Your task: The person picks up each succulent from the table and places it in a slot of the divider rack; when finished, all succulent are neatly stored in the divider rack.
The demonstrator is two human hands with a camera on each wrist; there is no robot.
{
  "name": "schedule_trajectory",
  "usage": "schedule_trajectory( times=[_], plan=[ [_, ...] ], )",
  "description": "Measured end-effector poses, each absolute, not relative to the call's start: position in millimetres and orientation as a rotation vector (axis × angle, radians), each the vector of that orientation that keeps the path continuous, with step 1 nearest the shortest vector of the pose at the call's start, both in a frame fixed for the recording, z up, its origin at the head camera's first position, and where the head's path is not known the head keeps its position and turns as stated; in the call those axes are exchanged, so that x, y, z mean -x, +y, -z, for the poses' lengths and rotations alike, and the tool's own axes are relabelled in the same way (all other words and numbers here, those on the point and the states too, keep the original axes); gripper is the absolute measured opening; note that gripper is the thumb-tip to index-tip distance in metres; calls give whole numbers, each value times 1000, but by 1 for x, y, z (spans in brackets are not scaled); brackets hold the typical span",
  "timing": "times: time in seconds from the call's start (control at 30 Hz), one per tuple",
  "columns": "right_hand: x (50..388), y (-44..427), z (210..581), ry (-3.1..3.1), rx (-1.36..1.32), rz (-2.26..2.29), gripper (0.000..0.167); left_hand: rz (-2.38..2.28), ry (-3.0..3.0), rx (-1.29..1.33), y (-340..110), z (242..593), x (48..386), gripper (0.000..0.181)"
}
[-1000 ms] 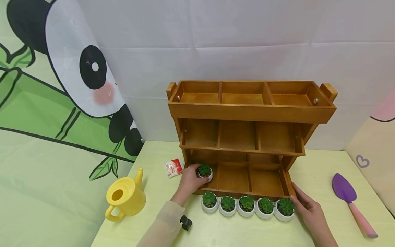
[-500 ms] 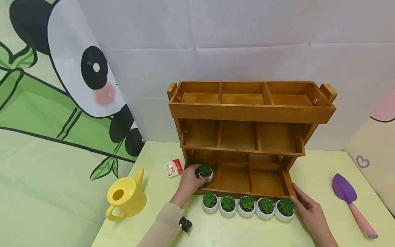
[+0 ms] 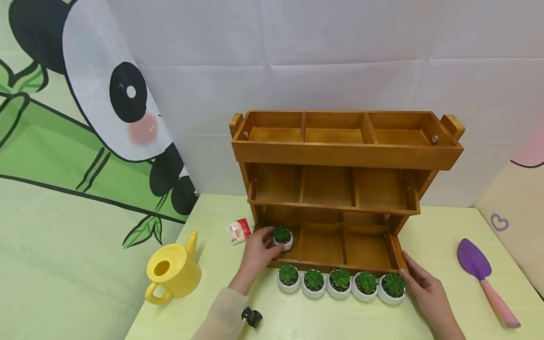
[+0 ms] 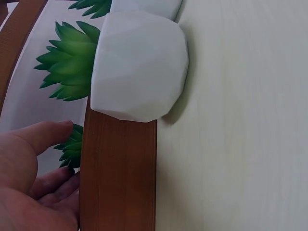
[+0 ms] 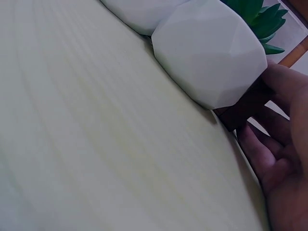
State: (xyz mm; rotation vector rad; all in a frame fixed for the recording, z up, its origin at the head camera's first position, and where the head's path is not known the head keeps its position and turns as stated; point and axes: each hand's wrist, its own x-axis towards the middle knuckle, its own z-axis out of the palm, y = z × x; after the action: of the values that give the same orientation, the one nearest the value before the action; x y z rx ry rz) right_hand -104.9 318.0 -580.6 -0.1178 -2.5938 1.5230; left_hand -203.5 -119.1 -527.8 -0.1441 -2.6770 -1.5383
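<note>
A small potted succulent (image 3: 282,237) in a white pot stands in the bottom tier's left compartment of the wooden shelf (image 3: 347,156). My left hand (image 3: 256,252) is beside it, thumb and fingers loosely spread around its left side; the left wrist view shows the thumb extended near the leaves (image 4: 71,151), the pot hidden behind the wooden edge (image 4: 118,173). My right hand (image 3: 429,293) grips the bottom tier's front right corner, thumb in front and fingers along the side. Several potted succulents (image 3: 339,283) form a row before the bottom tier.
At the left stand a yellow watering can (image 3: 176,269) and a red and white packet (image 3: 240,231). A purple shovel with a pink handle (image 3: 499,302) lies at the right. The upper tiers rise above both hands, with a white cloth (image 3: 340,61) behind.
My left hand has drawn slightly back and down from the pot, its fingers looser, while the pot stays in the compartment. My right hand has not moved.
</note>
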Motion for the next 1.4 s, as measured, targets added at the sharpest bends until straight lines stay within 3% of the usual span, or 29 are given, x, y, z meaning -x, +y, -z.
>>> schedule_trajectory(
  times=[1.4],
  plan=[
    [105,317,582,-2549,100,-1531,56,1788,-2377,152,-127,544,123,39]
  ],
)
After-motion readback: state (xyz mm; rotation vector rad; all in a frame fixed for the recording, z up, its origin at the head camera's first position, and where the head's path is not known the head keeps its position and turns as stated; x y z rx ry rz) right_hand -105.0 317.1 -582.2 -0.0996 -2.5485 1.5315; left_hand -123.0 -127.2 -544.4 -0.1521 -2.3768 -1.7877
